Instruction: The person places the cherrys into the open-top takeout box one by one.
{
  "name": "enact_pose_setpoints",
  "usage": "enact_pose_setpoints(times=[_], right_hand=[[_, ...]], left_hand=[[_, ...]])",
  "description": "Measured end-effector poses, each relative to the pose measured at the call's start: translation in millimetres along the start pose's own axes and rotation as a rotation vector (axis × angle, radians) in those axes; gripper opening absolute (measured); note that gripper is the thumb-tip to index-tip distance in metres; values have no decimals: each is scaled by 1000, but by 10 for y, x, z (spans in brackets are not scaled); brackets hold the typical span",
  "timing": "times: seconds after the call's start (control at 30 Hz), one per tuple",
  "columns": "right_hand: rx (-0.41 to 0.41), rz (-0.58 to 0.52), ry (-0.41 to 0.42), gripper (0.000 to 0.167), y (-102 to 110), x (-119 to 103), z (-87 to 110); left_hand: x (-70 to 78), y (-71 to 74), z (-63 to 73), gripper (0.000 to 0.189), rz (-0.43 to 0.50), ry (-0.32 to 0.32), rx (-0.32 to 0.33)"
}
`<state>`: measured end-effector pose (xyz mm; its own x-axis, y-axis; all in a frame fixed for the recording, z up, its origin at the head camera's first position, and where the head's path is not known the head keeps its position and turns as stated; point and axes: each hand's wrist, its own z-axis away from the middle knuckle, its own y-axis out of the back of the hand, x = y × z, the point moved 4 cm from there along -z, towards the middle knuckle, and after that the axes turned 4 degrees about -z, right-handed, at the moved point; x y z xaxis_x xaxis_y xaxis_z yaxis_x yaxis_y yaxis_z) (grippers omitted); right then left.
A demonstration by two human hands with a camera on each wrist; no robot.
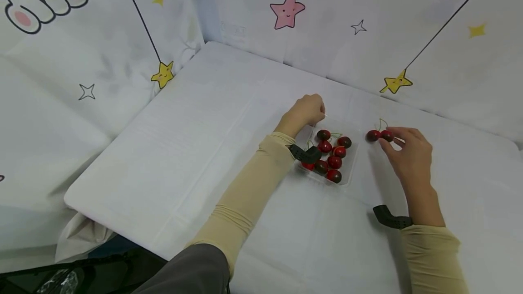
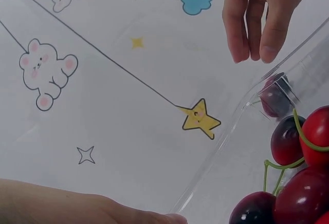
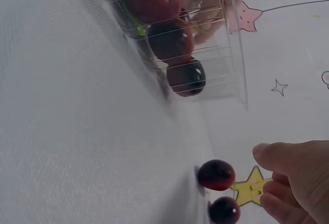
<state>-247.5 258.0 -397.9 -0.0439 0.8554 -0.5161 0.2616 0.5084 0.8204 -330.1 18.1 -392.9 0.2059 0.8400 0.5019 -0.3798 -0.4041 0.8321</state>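
Note:
A clear plastic box (image 1: 352, 167) holding several dark red cherries (image 1: 334, 162) sits on the white table. My left hand (image 1: 305, 112) grips its far left corner, fingers curled at the rim; the left wrist view shows the thumb (image 2: 177, 219) against the edge. Right of the box lie two cherries, a left one (image 1: 372, 135) and a right one (image 1: 387, 136), with thin green stems arching above them. My right hand (image 1: 411, 153) is beside the right cherry, thumb and fingers spread around its near side. In the right wrist view its thumb (image 3: 272, 154) appears apart from both cherries.
The white table (image 1: 196, 126) extends left and toward the front. Behind it hangs a white cloth (image 1: 327, 40) printed with stars. Dark wrist cameras sit on the left wrist (image 1: 304, 154) and right wrist (image 1: 390, 219). Past the table's near left edge is a dark area (image 1: 118, 267).

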Motion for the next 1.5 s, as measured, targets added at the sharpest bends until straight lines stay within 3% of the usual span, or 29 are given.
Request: enact_pose_setpoints(times=[0.6, 0.9, 1.2, 1.5], right_hand=[[-146, 70, 48, 50, -252, 34, -50], [-144, 71, 112, 48, -308, 30, -68], [-166, 101, 92, 45, -335, 46, -99], [-128, 80, 91, 34, -360, 46, -89]], left_hand=[[-3, -36, -25, 23, -25, -2, 19], [-9, -21, -23, 22, -11, 7, -1], [7, -22, -35, 22, -18, 9, -4], [-7, -26, -38, 21, -20, 18, -3]])
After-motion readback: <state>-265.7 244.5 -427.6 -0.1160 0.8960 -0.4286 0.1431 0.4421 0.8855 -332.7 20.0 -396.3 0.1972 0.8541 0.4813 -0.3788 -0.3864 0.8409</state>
